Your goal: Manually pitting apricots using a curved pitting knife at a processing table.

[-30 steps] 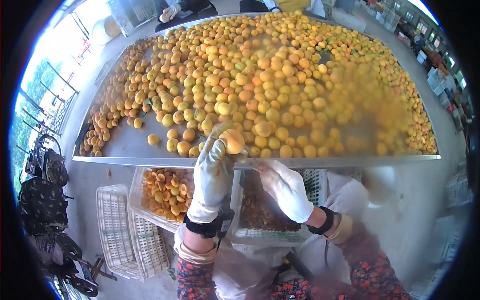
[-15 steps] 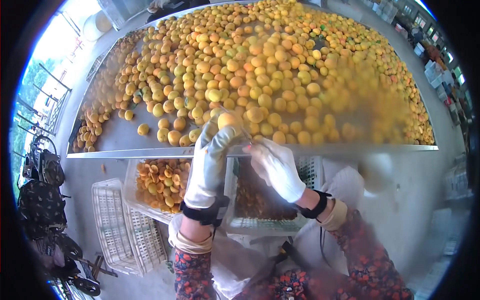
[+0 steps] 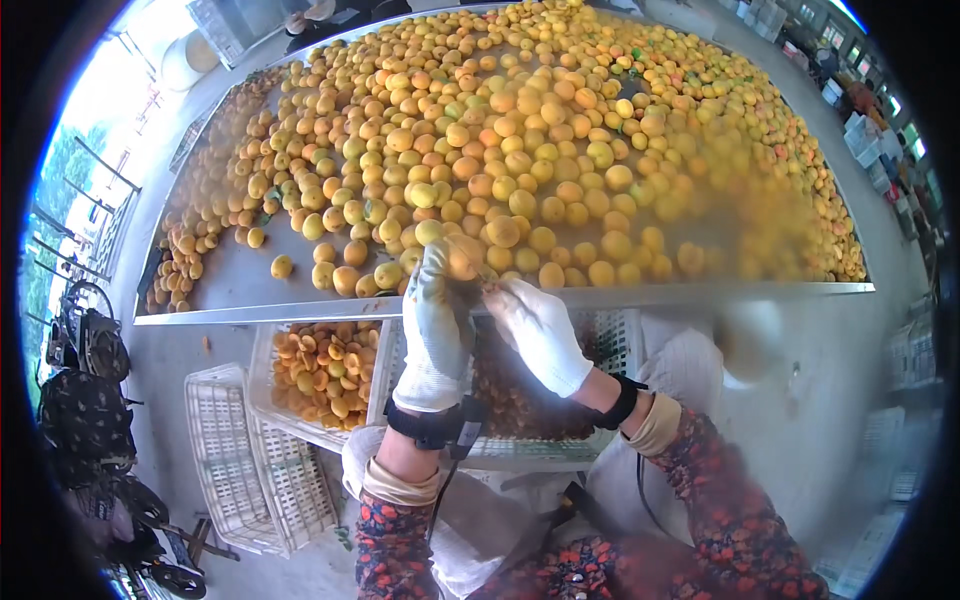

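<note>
My left hand [image 3: 432, 335], in a white glove with a soiled thumb and fingers, is closed around an apricot [image 3: 463, 257] above the near edge of the table. Close beside it, my right hand [image 3: 545, 338], also gloved in white, has its fingertips pinched at the fruit's lower right side. Something small and dark shows at those fingertips, too unclear to name. Many whole apricots [image 3: 460, 165] cover the metal table [image 3: 250, 314] beyond my hands. Below the table edge, halved apricots [image 3: 325, 375] fill a white crate, and brown pieces, apparently pits [image 3: 525, 400], lie in another crate.
Two white slatted baskets [image 3: 228, 455] stand at the lower left on the concrete floor. A parked two-wheeler [image 3: 100, 345] is at the far left. Stacked containers [image 3: 870, 140] line the right side. A blurred smear covers part of the right side of the view.
The left hand has turned and moved slightly right and down with the apricot. The right hand stays beside the fruit, its fingertips shifted slightly left.
</note>
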Demonstrator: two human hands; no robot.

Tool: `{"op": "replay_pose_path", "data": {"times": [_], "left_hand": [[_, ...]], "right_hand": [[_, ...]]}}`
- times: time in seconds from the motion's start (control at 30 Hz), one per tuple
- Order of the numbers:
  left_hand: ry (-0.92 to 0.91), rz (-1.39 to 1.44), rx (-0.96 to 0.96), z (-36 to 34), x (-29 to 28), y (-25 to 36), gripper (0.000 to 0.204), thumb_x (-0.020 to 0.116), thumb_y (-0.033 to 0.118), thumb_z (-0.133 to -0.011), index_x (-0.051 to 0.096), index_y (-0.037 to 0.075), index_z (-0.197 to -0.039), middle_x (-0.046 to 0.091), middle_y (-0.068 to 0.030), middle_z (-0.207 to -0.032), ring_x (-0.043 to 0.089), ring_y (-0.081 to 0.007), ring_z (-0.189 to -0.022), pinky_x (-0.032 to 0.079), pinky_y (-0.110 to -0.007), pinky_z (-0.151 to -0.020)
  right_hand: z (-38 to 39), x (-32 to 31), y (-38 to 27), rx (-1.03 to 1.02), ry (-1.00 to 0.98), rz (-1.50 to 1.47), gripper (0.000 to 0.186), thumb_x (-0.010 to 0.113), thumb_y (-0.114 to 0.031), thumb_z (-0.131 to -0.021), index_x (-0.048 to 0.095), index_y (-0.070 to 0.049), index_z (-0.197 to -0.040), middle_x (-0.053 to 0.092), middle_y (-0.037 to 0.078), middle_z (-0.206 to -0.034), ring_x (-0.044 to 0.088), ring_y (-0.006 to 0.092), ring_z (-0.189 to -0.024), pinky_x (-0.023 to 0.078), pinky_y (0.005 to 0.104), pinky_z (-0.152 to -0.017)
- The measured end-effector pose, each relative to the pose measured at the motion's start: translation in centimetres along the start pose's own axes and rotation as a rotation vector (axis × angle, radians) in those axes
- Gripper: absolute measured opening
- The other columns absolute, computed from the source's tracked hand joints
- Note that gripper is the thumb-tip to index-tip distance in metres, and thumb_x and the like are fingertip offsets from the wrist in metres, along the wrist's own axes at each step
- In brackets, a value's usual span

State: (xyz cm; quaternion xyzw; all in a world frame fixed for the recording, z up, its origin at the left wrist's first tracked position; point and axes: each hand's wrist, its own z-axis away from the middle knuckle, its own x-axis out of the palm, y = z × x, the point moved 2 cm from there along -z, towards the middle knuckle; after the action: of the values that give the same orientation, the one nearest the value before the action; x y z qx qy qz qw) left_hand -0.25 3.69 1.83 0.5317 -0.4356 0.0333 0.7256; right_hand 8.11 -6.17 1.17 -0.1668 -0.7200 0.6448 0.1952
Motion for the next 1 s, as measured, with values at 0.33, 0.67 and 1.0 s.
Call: {"op": "replay_pose_path", "data": {"times": [0.33, 0.67, 1.0], "left_hand": [[-0.103, -0.168, 0.037, 1.1, 1.1, 1.3, 0.039, 0.051, 0.024, -0.097, 0.047, -0.001, -0.127, 0.056, -0.0098, -0.119, 0.053, -0.0175, -0.109, 0.042, -0.035, -0.097], [0.037, -0.079, 0.055, 1.3, 2.0, 0.4, 0.044, 0.055, 0.035, -0.095, 0.052, 0.000, -0.122, 0.060, -0.0029, -0.103, 0.054, -0.0102, -0.090, 0.044, -0.025, -0.080], [0.150, -0.054, -0.020, -0.5, 0.5, 0.5, 0.054, 0.042, 0.050, -0.097, 0.054, 0.000, -0.116, 0.060, -0.0082, -0.102, 0.058, -0.0161, -0.091, 0.047, -0.028, -0.081]], "right_hand": [[0.4, -0.9, -1.5, 0.199, -0.047, -0.172, 0.023, 0.053, -0.020, -0.097, 0.059, 0.001, -0.096, 0.047, -0.004, -0.064, 0.042, 0.0032, -0.057, 0.032, 0.0209, -0.050], [0.5, -0.4, -0.4, 0.137, 0.000, -0.140, 0.020, 0.054, -0.020, -0.097, 0.059, 0.000, -0.095, 0.046, -0.005, -0.066, 0.040, 0.0021, -0.058, 0.034, 0.0201, -0.051], [-0.2, -0.3, 1.6, -0.215, 0.001, 0.270, 0.014, 0.055, -0.012, -0.094, 0.056, 0.001, -0.100, 0.061, 0.017, -0.080, 0.060, 0.0262, -0.071, 0.047, 0.0328, -0.065]]}}
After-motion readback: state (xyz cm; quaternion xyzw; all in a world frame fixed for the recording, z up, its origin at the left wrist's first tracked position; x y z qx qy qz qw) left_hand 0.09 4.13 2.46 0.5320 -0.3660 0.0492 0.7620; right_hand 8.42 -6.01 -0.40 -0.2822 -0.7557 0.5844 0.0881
